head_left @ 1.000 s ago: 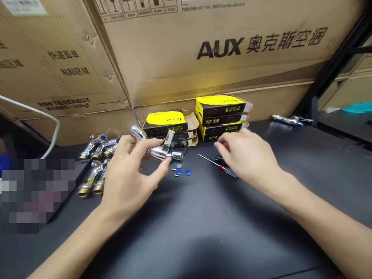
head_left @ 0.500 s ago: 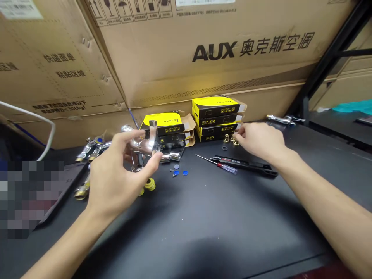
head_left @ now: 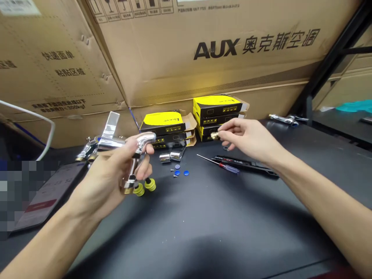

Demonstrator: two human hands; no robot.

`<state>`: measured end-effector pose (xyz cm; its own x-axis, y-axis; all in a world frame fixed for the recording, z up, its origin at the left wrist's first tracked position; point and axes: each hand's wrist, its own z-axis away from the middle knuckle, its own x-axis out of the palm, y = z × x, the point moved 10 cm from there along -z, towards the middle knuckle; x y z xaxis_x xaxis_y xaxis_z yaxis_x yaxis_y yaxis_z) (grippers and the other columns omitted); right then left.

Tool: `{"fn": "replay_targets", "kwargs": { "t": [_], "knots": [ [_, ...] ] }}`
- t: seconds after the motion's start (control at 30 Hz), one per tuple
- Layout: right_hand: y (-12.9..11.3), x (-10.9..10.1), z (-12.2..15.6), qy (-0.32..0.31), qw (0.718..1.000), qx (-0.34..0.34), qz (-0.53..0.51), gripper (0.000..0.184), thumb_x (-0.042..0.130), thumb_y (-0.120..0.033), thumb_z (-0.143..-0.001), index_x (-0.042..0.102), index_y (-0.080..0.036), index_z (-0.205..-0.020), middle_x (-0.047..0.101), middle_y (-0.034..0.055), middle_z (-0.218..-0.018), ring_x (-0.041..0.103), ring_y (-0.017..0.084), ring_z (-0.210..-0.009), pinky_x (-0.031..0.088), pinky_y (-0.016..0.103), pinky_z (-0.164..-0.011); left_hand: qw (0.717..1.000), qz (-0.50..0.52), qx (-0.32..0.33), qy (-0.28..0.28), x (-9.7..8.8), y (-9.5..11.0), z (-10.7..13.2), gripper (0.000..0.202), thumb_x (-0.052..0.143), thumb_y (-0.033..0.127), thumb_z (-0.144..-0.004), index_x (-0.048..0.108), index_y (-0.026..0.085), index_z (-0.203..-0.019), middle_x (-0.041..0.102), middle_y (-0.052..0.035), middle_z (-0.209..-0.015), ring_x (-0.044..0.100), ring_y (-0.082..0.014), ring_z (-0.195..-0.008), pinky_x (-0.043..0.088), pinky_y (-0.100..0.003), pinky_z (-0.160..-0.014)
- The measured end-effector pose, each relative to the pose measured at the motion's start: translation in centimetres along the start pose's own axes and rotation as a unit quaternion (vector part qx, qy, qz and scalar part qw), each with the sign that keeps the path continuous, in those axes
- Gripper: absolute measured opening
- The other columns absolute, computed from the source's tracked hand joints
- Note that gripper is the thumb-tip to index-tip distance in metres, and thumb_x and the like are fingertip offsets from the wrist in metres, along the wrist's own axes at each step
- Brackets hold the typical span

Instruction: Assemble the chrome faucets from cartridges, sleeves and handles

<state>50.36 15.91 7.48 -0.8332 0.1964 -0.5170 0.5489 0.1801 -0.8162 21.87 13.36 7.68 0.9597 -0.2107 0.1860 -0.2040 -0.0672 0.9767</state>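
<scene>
Gripped in my left hand (head_left: 116, 170) is a chrome faucet (head_left: 132, 170), raised above the table, its flat lever up and its brass-threaded end pointing down. My right hand (head_left: 247, 135) pinches a small brass fitting (head_left: 215, 135) between thumb and fingertips, in front of the boxes. Below that hand lies a dark ring washer (head_left: 226, 148), partly covered by the fingers. Two yellow-ended cartridges (head_left: 150, 185) stand close to the faucet's lower end. Near the table's middle are two chrome sleeves (head_left: 170, 156), blue caps (head_left: 186, 173) and small screws (head_left: 175, 176).
Yellow-and-black boxes (head_left: 217, 104) stand in two stacks against a big carton (head_left: 162, 58). A screwdriver (head_left: 229, 168) and a black utility knife (head_left: 247, 164) lie at right centre. Another faucet (head_left: 283, 120) rests at the far right; more chrome faucets (head_left: 85, 150) lie at left.
My right hand has lifted a brass fitting and drawn it leftward from beside the boxes. My left hand has turned the faucet, so its lever now points up and left.
</scene>
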Motion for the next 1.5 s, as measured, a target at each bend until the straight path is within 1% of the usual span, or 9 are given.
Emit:
{"fn": "replay_targets", "kwargs": {
  "t": [0.07,0.17,0.3,0.4,0.57,0.77,0.93,1.13,1.5],
  "knots": [
    [-0.8,2.2,0.9,-0.061,0.988,0.005,-0.145,0.022,0.073,-0.037,-0.086,0.07,-0.018,-0.095,0.075,0.0068,-0.091,0.072,0.018,-0.081,0.059,0.027,-0.066,0.999,-0.03,-0.021,-0.014,0.5,-1.0,0.3,0.021,0.077,0.035,-0.084,0.068,0.02,-0.094,0.069,0.0011,-0.081,0.048,-0.0048,-0.044,0.048,-0.024,-0.051],
    [-1.9,5.8,2.6,-0.166,0.944,0.016,-0.285,0.021,0.075,-0.035,-0.086,0.069,-0.018,-0.098,0.073,0.0041,-0.092,0.072,0.015,-0.079,0.061,0.025,-0.064,0.997,-0.063,-0.021,-0.043,1.7,-1.9,0.9,0.026,0.074,0.036,-0.086,0.069,0.021,-0.106,0.07,0.0003,-0.082,0.05,-0.006,-0.043,0.046,-0.024,-0.048],
    [-2.8,9.3,4.6,-0.274,0.893,0.024,-0.356,0.022,0.076,-0.032,-0.087,0.068,-0.019,-0.103,0.073,0.002,-0.094,0.072,0.012,-0.074,0.062,0.023,-0.063,0.99,-0.106,-0.046,-0.082,3.4,-3.4,1.7,0.035,0.072,0.042,-0.088,0.065,0.021,-0.115,0.071,-0.0009,-0.082,0.053,-0.0077,-0.045,0.043,-0.024,-0.047],
    [-2.7,10.5,5.4,-0.304,0.87,0.045,-0.387,0.023,0.077,-0.031,-0.088,0.067,-0.019,-0.104,0.071,-0.001,-0.084,0.072,0.011,-0.07,0.062,0.022,-0.062,0.988,-0.108,-0.063,-0.093,3.9,-4.3,2.1,0.041,0.072,0.045,-0.088,0.06,0.022,-0.12,0.07,-0.0006,-0.083,0.054,-0.0094,-0.046,0.042,-0.024,-0.045],
    [-2.7,10.7,5.7,-0.312,0.861,0.05,-0.398,0.023,0.077,-0.029,-0.088,0.067,-0.019,-0.106,0.072,-0.0023,-0.079,0.071,0.009,-0.066,0.061,0.02,-0.062,0.987,-0.13,-0.047,-0.078,3.5,-4.4,2.3,0.042,0.069,0.045,-0.09,0.056,0.024,-0.124,0.069,0.0004,-0.083,0.053,-0.0091,-0.048,0.043,-0.025,-0.048],
    [-2.6,10.8,5.8,-0.314,0.858,0.058,-0.402,0.022,0.075,-0.028,-0.089,0.066,-0.02,-0.107,0.072,-0.0036,-0.077,0.069,0.008,-0.063,0.059,0.018,-0.059,0.983,-0.153,-0.058,-0.09,3.4,-4.7,2.4,0.041,0.066,0.045,-0.093,0.053,0.026,-0.127,0.068,0.0016,-0.084,0.052,-0.0084,-0.05,0.043,-0.025,-0.05],
    [-2.5,11.1,5.8,-0.319,0.85,0.062,-0.415,0.023,0.077,-0.03,-0.088,0.066,-0.02,-0.104,0.07,-0.0043,-0.076,0.069,0.008,-0.062,0.059,0.018,-0.06,0.977,-0.186,-0.039,-0.093,3.0,-4.4,2.7,0.04,0.064,0.044,-0.095,0.051,0.029,-0.129,0.069,0.0019,-0.085,0.053,-0.0097,-0.054,0.044,-0.025,-0.052],
    [-2.4,11.3,5.8,-0.325,0.849,0.063,-0.412,0.023,0.077,-0.034,-0.088,0.067,-0.019,-0.103,0.071,-0.0037,-0.075,0.068,0.008,-0.061,0.058,0.017,-0.06,0.973,-0.202,-0.035,-0.106,3.1,-4.3,2.9,0.041,0.065,0.043,-0.094,0.048,0.028,-0.129,0.069,0.0006,-0.09,0.055,-0.0104,-0.058,0.045,-0.026,-0.053],
    [-2.5,11.2,5.8,-0.316,0.847,0.058,-0.423,0.025,0.079,-0.033,-0.085,0.067,-0.02,-0.103,0.068,-0.0038,-0.079,0.065,0.008,-0.063,0.058,0.021,-0.06,0.971,-0.205,-0.037,-0.119,3.6,-3.8,2.8,0.04,0.065,0.042,-0.094,0.048,0.026,-0.127,0.067,0.0004,-0.084,0.056,-0.011,-0.056,0.045,-0.025,-0.051]
  ]
}}
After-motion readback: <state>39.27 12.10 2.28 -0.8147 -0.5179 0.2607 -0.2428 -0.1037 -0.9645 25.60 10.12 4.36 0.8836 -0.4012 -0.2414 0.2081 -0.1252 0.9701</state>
